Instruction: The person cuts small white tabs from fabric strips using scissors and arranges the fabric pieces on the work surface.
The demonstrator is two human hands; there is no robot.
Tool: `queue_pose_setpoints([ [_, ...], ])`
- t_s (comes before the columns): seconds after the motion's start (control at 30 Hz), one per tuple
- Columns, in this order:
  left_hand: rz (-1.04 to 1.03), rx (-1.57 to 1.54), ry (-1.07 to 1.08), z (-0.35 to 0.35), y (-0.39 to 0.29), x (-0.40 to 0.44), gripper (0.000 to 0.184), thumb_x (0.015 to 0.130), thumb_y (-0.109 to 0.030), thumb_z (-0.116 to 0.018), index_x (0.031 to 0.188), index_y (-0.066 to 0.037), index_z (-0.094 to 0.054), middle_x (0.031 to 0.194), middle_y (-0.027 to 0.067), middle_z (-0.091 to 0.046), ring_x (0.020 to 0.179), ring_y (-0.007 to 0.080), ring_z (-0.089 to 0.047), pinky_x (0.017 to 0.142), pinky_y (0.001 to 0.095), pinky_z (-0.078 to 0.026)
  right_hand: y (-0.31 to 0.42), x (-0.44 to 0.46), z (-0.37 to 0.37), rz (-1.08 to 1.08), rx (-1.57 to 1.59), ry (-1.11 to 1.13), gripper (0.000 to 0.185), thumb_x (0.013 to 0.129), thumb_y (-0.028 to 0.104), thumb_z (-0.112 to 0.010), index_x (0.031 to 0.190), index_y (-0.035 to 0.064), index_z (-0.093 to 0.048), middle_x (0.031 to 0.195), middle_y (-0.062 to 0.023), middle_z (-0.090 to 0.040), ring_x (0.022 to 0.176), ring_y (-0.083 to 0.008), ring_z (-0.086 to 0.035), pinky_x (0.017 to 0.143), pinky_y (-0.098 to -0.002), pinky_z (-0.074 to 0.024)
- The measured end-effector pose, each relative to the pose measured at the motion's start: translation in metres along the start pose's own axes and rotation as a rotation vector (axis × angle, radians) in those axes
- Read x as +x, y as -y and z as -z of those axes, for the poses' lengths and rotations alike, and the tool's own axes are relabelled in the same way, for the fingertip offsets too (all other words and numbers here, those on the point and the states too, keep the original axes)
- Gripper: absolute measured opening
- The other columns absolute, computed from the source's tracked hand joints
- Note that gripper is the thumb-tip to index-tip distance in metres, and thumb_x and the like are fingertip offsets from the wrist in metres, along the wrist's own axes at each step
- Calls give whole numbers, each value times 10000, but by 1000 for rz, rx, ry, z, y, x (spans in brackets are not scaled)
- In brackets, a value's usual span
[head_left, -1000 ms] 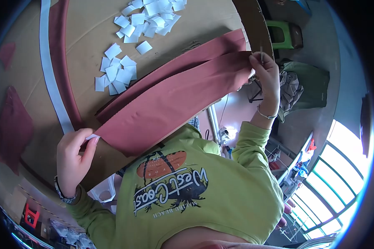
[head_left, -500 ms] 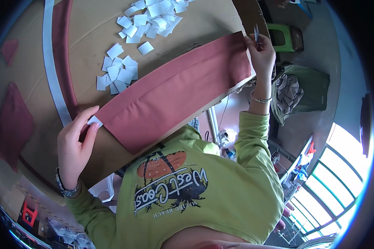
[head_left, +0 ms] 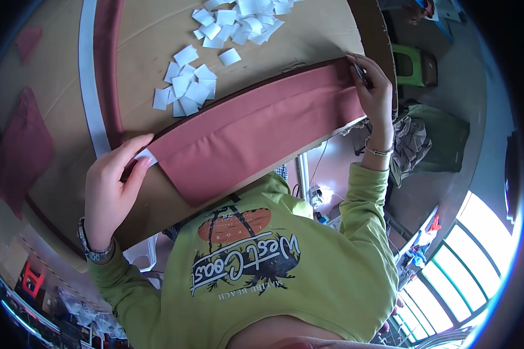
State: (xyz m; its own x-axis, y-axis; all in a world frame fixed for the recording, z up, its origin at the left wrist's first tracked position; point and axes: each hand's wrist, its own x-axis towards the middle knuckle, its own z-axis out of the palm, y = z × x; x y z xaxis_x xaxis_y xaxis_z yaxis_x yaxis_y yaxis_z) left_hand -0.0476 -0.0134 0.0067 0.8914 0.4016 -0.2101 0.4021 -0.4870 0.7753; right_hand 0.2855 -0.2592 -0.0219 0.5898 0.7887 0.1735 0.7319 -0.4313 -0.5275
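A long dusty-red cloth panel (head_left: 256, 131) lies along the near edge of the cardboard-covered table. At its left end my left hand (head_left: 113, 180) is closed, thumb and fingers pinching a small white paper square (head_left: 147, 156) against the panel's corner. My right hand (head_left: 375, 93) is closed at the far right corner, fingertips on the cloth. Small metal scissors (head_left: 361, 72) are tucked in that hand, mostly covered by the fingers. The panel's upper edge is slightly raised and shows a darker strip below.
Loose white paper squares lie in a small pile (head_left: 187, 87) and a larger pile (head_left: 244, 23) beyond the panel. To the left are a pale-blue strip (head_left: 93, 75), a red strip (head_left: 106, 70) and red cloth scraps (head_left: 26, 145). A green stool (head_left: 407, 65) stands right.
My right hand has closed onto the panel's right corner, and the scissors no longer point upward. The panel's upper edge has lifted. The whole view has shifted slightly.
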Motion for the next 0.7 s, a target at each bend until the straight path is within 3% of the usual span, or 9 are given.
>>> queue_pose_setpoints([
  [0.23, 33, 94, -83, -2, 1, -12, 145, 742, -25, -602, 885, -30, -578, 669, 36, -547, 556, 161, -452, 544, 272, -375, 22, -13, -12, -26, -186, -395, 209, 767, -33, -554, 951, 26, -635, 800, -54, -634, 594, -90, -496, 517, -191, -397],
  [0.3, -60, 132, -96, -6, 4, -15, 111, 736, -28, -605, 841, -30, -573, 639, 27, -522, 559, 160, -433, 555, 272, -368, 55, -25, -26, -192, 297, -566, 133, 818, 26, -516, 886, 1, -628, 694, -43, -605, 542, -78, -467, 495, -185, -379],
  [0.33, -54, 130, -98, -7, 4, -16, 111, 736, -28, -605, 841, -30, -573, 639, 27, -522, 559, 160, -433, 555, 272, -368, 83, -28, -35, -250, 425, -496, 280, 876, 177, -387, 802, 27, -611, 545, 3, -487, 444, -53, -344, 409, -166, -255],
  [0.37, -43, 105, -107, -9, 4, -15, 104, 731, -26, -604, 830, -28, -575, 645, 28, -527, 570, 161, -434, 563, 270, -368, 87, -47, -47, -358, 570, -372, 393, 926, 353, -360, 846, 35, -576, 518, -2, -471, 414, -59, -328, 387, -181, -245],
  [0.43, -26, 61, -120, -10, 0, -13, 90, 722, -23, -602, 808, -24, -579, 658, 30, -538, 591, 162, -437, 579, 266, -369, 125, -67, -69, -337, 760, 32, 710, 792, 687, -351, 993, 25, -511, 502, 17, -420, 409, -52, -317, 372, -183, -235],
  [0.5, -20, 44, -126, -9, -2, -9, 83, 717, -21, -600, 797, -21, -581, 664, 31, -544, 602, 163, -439, 587, 265, -369, 150, -71, -82, -343, 1230, 651, 756, 816, 695, -300, 1064, 12, -509, 573, 12, -409, 424, -57, -322, 383, -183, -219],
  [0.53, 4, 7, -112, -7, -3, -8, 77, 715, -22, -598, 791, -21, -582, 669, 33, -547, 609, 164, -441, 586, 262, -369, 165, -77, -89, -531, 1310, 774, 721, 865, 635, -256, 1092, -5, -498, 624, -3, -423, 466, -63, -338, 417, -176, -226],
  [0.6, 59, -67, -78, -5, -4, -8, 67, 712, -24, -592, 779, -19, -585, 680, 36, -553, 624, 165, -445, 585, 256, -369, 188, -87, -105, -709, 1627, 822, 501, 969, 368, -201, 1061, -16, -510, 624, 7, -418, 523, -77, -355, 492, -188, -303],
  [0.7, 104, -146, -39, -5, -5, -9, 61, 712, -28, -589, 772, -18, -587, 689, 40, -558, 637, 165, -448, 585, 252, -370, 199, -93, -110, -737, 1671, 852, 471, 977, 335, -206, 1085, -29, -487, 629, 0, -409, 526, -74, -343, 502, -176, -309],
])
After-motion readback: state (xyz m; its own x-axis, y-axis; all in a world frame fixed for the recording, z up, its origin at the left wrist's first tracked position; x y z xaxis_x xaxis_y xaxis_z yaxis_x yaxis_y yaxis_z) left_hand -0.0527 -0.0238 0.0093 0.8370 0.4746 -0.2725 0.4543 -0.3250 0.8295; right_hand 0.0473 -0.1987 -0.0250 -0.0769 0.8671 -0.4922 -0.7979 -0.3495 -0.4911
